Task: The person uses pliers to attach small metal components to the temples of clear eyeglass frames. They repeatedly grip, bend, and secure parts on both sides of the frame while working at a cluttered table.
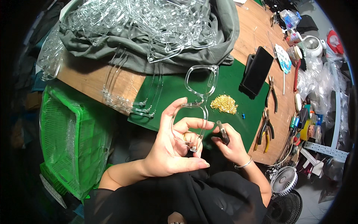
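Observation:
A clear plastic eyeglass frame stands raised over the green mat, its two rims one above the other. My left hand is closed on it, with fingers passing behind and through the lower rim and the thumb near a hinge corner. No temple arms show on this frame. In my right hand is a slim pen-like tool with a dark grip and a paler tip pointing up; its exact kind cannot be made out. The tool is just right of the frame, apart from it. Beyond it lies a pile of tiny gold-coloured parts.
Many clear frames heap on a grey cloth at the back. More frames stand in a row at the mat's left edge. A phone, pliers and a small fan lie right; green crates stand left.

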The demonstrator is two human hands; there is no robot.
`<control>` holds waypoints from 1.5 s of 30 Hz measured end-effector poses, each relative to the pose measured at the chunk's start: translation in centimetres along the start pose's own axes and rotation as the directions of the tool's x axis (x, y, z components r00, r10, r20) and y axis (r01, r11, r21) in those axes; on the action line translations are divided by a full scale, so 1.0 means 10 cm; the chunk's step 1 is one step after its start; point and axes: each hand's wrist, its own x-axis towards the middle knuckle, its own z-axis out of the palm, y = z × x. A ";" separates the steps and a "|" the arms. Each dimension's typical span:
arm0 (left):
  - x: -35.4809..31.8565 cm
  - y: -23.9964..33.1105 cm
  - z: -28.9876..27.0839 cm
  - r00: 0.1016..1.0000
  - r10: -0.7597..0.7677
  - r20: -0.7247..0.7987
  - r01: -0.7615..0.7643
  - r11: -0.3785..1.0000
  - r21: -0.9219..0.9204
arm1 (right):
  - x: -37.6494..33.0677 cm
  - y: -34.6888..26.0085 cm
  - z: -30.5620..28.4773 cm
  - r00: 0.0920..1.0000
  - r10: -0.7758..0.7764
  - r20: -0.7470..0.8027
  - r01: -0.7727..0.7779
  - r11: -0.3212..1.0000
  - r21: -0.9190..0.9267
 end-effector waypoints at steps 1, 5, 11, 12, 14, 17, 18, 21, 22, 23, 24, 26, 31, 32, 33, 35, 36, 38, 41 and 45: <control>-0.01 0.00 -0.02 1.000 0.001 0.020 -0.001 1.000 -0.002 | -0.01 0.03 0.02 1.000 -0.004 -0.017 0.004 1.000 0.013; -0.02 0.02 -0.08 0.999 -0.004 0.031 0.009 0.985 -0.172 | 0.00 0.04 0.03 1.000 0.015 -0.022 -0.014 0.999 0.041; -0.01 0.05 -0.10 0.995 -0.088 0.040 0.097 0.911 -0.400 | 0.00 0.02 0.03 1.000 -0.004 -0.019 0.004 1.000 0.012; -0.01 0.05 -0.11 0.994 -0.099 0.041 0.107 0.900 -0.422 | 0.00 0.03 0.03 1.000 0.011 -0.006 -0.010 1.000 0.008; -0.01 0.07 -0.12 0.993 -0.114 0.032 0.117 0.886 -0.448 | 0.02 0.03 0.03 1.000 0.020 0.010 -0.020 1.000 0.005; -0.02 0.07 -0.14 0.988 -0.149 0.033 0.148 0.876 -0.459 | 0.00 0.03 0.03 1.000 0.017 0.008 -0.017 1.000 0.001; -0.02 0.07 -0.14 0.986 -0.162 0.032 0.158 0.876 -0.456 | 0.00 0.03 0.04 1.000 0.013 0.005 -0.013 1.000 0.001; -0.02 0.08 -0.14 0.982 -0.185 0.032 0.175 0.842 -0.510 | 0.00 0.04 0.04 1.000 0.008 0.000 -0.008 1.000 0.008; -0.02 0.09 -0.14 0.982 -0.188 0.026 0.175 0.838 -0.517 | 0.00 0.03 0.05 1.000 0.013 0.002 -0.013 1.000 0.015; -0.03 0.09 -0.15 0.981 -0.192 0.022 0.174 0.834 -0.523 | 0.00 0.02 0.05 1.000 0.019 0.004 -0.019 1.000 0.021; -0.02 0.10 -0.15 0.981 -0.194 0.023 0.177 0.830 -0.528 | 0.00 0.01 0.04 1.000 0.024 0.000 -0.024 0.999 0.025; -0.02 0.09 -0.15 0.983 -0.180 0.033 0.171 0.844 -0.509 | -0.03 0.06 0.06 1.000 0.005 -0.021 -0.005 1.000 0.024; 0.00 0.11 -0.17 0.993 -0.118 0.023 0.118 0.927 -0.357 | -0.01 0.01 0.01 0.999 -0.018 -0.028 0.018 0.999 0.027; 0.01 0.14 -0.15 0.996 -0.087 0.014 0.087 0.948 -0.307 | 0.01 0.00 0.00 1.000 -0.018 -0.023 0.019 1.000 0.019; 0.00 0.17 -0.12 0.998 -0.060 -0.015 0.054 0.967 -0.251 | 0.02 0.03 0.02 0.999 -0.026 -0.027 0.027 0.999 0.035; 0.03 0.15 -0.08 0.999 0.029 -0.013 -0.031 0.988 -0.150 | 0.02 0.07 0.04 0.999 -0.039 -0.038 0.042 0.997 0.057; 0.04 0.12 -0.08 0.998 0.058 -0.003 -0.058 0.993 -0.105 | -0.01 0.06 0.03 0.999 -0.021 -0.041 0.023 0.999 0.049; 0.05 0.09 -0.09 0.999 0.037 0.001 -0.037 0.999 -0.027 | 0.00 0.04 0.02 0.998 -0.028 -0.051 0.030 0.999 0.038; 0.02 0.04 -0.11 0.999 0.026 0.025 -0.028 0.995 0.095 | -0.03 0.04 0.03 0.998 -0.028 -0.048 0.029 0.999 0.019; 0.04 -0.02 -0.10 0.995 0.044 0.088 -0.061 0.976 0.207 | -0.05 0.00 0.02 0.999 -0.039 -0.020 0.038 0.998 -0.043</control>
